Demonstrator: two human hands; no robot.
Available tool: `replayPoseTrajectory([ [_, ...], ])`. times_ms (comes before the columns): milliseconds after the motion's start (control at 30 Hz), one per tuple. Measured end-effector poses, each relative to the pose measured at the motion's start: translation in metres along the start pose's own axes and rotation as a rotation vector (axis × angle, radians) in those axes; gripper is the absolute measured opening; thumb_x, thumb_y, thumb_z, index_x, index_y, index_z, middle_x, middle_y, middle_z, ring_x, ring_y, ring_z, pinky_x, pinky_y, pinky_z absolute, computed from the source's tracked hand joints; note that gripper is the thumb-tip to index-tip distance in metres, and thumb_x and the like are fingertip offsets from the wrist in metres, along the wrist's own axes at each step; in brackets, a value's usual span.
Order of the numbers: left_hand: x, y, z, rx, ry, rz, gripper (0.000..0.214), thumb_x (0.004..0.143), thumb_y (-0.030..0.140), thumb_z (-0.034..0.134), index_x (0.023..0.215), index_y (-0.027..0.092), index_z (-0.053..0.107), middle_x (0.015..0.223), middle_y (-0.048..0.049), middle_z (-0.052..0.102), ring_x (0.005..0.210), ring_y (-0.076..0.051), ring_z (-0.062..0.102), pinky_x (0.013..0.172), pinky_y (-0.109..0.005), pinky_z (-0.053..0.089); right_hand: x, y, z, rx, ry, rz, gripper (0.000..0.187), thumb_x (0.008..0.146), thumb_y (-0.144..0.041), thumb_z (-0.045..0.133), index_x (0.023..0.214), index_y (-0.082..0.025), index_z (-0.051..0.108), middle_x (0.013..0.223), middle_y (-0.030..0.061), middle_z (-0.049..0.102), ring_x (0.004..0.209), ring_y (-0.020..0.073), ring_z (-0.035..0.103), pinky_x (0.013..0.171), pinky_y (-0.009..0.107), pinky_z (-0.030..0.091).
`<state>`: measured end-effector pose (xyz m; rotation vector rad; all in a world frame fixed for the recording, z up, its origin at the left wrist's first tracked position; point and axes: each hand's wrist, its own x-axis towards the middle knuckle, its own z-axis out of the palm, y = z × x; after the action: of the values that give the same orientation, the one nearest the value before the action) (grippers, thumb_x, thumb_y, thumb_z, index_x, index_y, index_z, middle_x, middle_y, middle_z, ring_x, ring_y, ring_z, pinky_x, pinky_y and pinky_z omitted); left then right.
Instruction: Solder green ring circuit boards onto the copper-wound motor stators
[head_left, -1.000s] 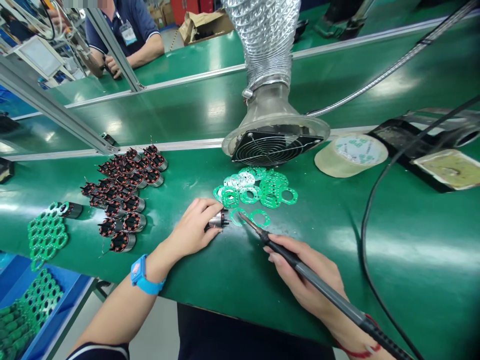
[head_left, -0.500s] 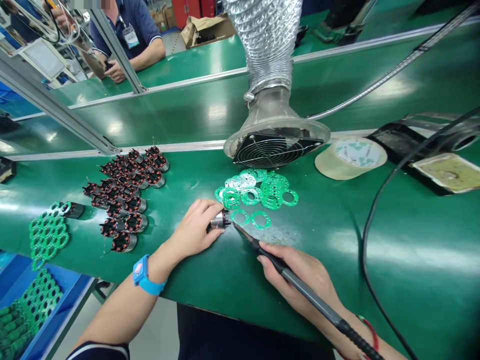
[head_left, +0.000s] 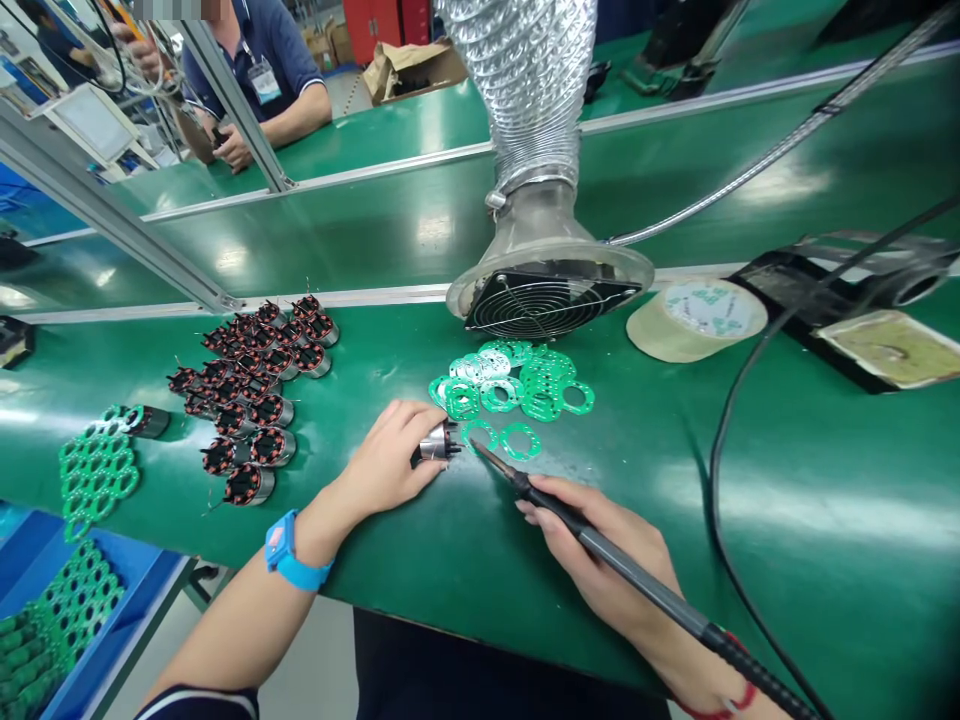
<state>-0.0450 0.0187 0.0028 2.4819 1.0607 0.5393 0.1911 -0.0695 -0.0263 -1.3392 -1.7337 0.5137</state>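
My left hand (head_left: 394, 450) is closed around a motor stator (head_left: 433, 442) lying on its side on the green bench, its black-pinned end facing right. In my right hand (head_left: 600, 540) is a soldering iron (head_left: 577, 525), held like a pen. Its tip points up and left, a short gap to the right of the stator's pins. Just behind the tip lie two loose green ring-shaped circuit boards, one of them the near right ring (head_left: 520, 457). A pile of similar ring boards (head_left: 544, 380) is spread beyond them.
Several wound stators (head_left: 251, 410) stand in a group at left, beside green ring-board panels (head_left: 97, 465). A fume extractor hood (head_left: 551, 290) hangs over the back. At right are a tape roll (head_left: 697, 320), a soldering stand with sponge (head_left: 889, 350) and a black cable (head_left: 716, 480). A co-worker (head_left: 277, 75) sits opposite.
The soldering iron's tip has drawn back slightly to the right, away from the stator's pins. My left hand keeps the stator in nearly the same place.
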Motion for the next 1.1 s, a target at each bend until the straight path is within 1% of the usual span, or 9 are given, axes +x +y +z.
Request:
replayPoseTrajectory([
  [133, 0.0, 0.0, 0.0, -0.011, 0.012, 0.007, 0.042, 0.085, 0.026, 0.061, 0.123, 0.018, 0.045, 0.116, -0.0122, 0.055, 0.107, -0.025, 0.05, 0.093, -0.042, 0.045, -0.001, 0.001, 0.002, 0.042, -0.023, 0.051, 0.016, 0.088, -0.029, 0.055, 0.102, -0.023, 0.06, 0.083, 0.0034, 0.075, 0.068, 0.0174, 0.072, 0.067, 0.027, 0.06],
  [333, -0.001, -0.001, 0.0, -0.032, 0.012, -0.002, 0.044, 0.086, 0.027, 0.06, 0.125, 0.019, 0.043, 0.117, -0.0123, 0.054, 0.109, -0.026, 0.05, 0.094, -0.045, 0.045, -0.001, 0.0, 0.001, 0.05, -0.027, 0.066, 0.016, 0.089, -0.028, 0.055, 0.104, -0.023, 0.059, 0.084, 0.0029, 0.075, 0.07, 0.0178, 0.072, 0.07, 0.029, 0.06],
  [600, 0.0, -0.001, 0.001, -0.004, -0.02, -0.006, 0.04, 0.086, 0.026, 0.059, 0.123, 0.017, 0.046, 0.116, -0.0121, 0.054, 0.108, -0.024, 0.049, 0.094, -0.041, 0.045, 0.003, -0.004, 0.001, 0.085, -0.064, 0.059, 0.015, 0.089, -0.027, 0.056, 0.103, -0.024, 0.059, 0.082, 0.0006, 0.075, 0.064, 0.015, 0.072, 0.059, 0.024, 0.059],
  [700, 0.001, -0.001, 0.0, 0.003, -0.022, 0.009, 0.039, 0.086, 0.025, 0.059, 0.123, 0.017, 0.046, 0.116, -0.0122, 0.054, 0.107, -0.024, 0.049, 0.094, -0.041, 0.045, 0.004, -0.006, 0.002, 0.064, -0.049, 0.028, 0.015, 0.088, -0.024, 0.056, 0.102, -0.023, 0.06, 0.082, 0.0014, 0.075, 0.064, 0.0154, 0.072, 0.057, 0.024, 0.059],
  [833, 0.001, -0.001, -0.001, 0.009, -0.032, 0.012, 0.04, 0.087, 0.026, 0.058, 0.123, 0.017, 0.046, 0.117, -0.0123, 0.055, 0.107, -0.025, 0.049, 0.093, -0.042, 0.045, 0.005, -0.009, 0.001, 0.0, -0.034, -0.102, 0.015, 0.086, -0.02, 0.056, 0.1, -0.022, 0.062, 0.081, 0.0031, 0.075, 0.067, 0.0168, 0.072, 0.061, 0.026, 0.06],
  [900, 0.001, -0.001, -0.001, 0.011, -0.039, 0.004, 0.039, 0.087, 0.026, 0.058, 0.123, 0.018, 0.046, 0.116, -0.0122, 0.055, 0.107, -0.025, 0.049, 0.093, -0.042, 0.045, 0.004, -0.008, 0.0, -0.01, -0.024, -0.102, 0.017, 0.086, -0.021, 0.055, 0.102, -0.022, 0.061, 0.083, 0.0041, 0.075, 0.068, 0.0173, 0.072, 0.064, 0.028, 0.06],
  [967, 0.001, -0.001, -0.001, 0.012, -0.041, 0.004, 0.039, 0.087, 0.025, 0.058, 0.123, 0.018, 0.046, 0.116, -0.0123, 0.055, 0.107, -0.025, 0.049, 0.093, -0.042, 0.045, 0.003, -0.008, -0.002, -0.008, 0.002, -0.068, 0.019, 0.087, -0.022, 0.055, 0.106, -0.022, 0.06, 0.085, 0.0044, 0.075, 0.07, 0.0177, 0.072, 0.066, 0.029, 0.06],
  [1100, 0.001, -0.001, 0.0, 0.016, -0.043, 0.009, 0.04, 0.086, 0.024, 0.057, 0.124, 0.018, 0.047, 0.117, -0.0127, 0.055, 0.106, -0.025, 0.049, 0.092, -0.043, 0.045, 0.001, -0.006, -0.004, -0.005, 0.04, -0.062, 0.02, 0.087, -0.021, 0.056, 0.107, -0.024, 0.059, 0.082, 0.0026, 0.074, 0.067, 0.0171, 0.071, 0.063, 0.028, 0.058],
])
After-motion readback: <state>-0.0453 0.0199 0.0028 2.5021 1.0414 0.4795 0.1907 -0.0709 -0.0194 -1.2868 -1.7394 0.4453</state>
